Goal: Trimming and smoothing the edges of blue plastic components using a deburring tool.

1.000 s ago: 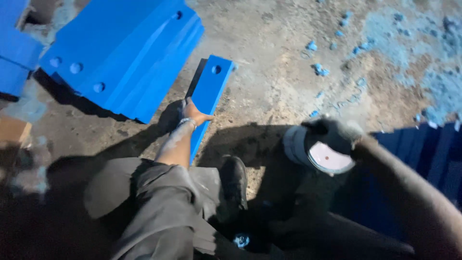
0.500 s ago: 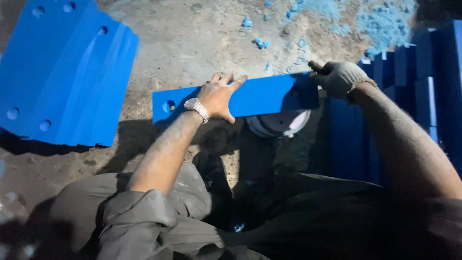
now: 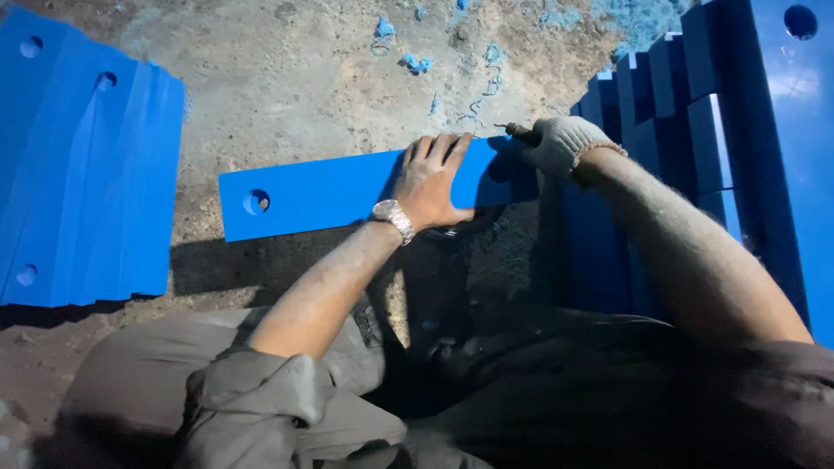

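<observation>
The concrete floor [image 3: 304, 78] is spreading pale and gritty across the upper middle, giving the widest open room between twelve and ten o'clock, with blue shavings [image 3: 415, 62] scattered toward twelve. At nine o'clock a stack of blue panels [image 3: 82, 174] is lying with its stepped right edges facing the middle, well apart from the work. At three o'clock a second group, the upright blue blocks [image 3: 695, 130], is standing edge-on and closing that side.

The blue strip [image 3: 330, 191] is lying flat across the centre, tilting slightly, its left end with a round hole [image 3: 256, 201] pointing toward nine o'clock and its right end reaching the upright blocks. Open floor is showing above its long upper edge, and shadow is lying below its lower edge.

The left hand [image 3: 432, 178], bare and wearing a wristwatch [image 3: 393, 214], is pressing palm-down on the strip, fingers spread flat and grasping nothing. The right hand [image 3: 563, 143], in a pale glove, is sitting at the strip's upper right edge, fingers closed around a small dark tool [image 3: 519, 132] whose tip is pointing toward nine o'clock.
</observation>
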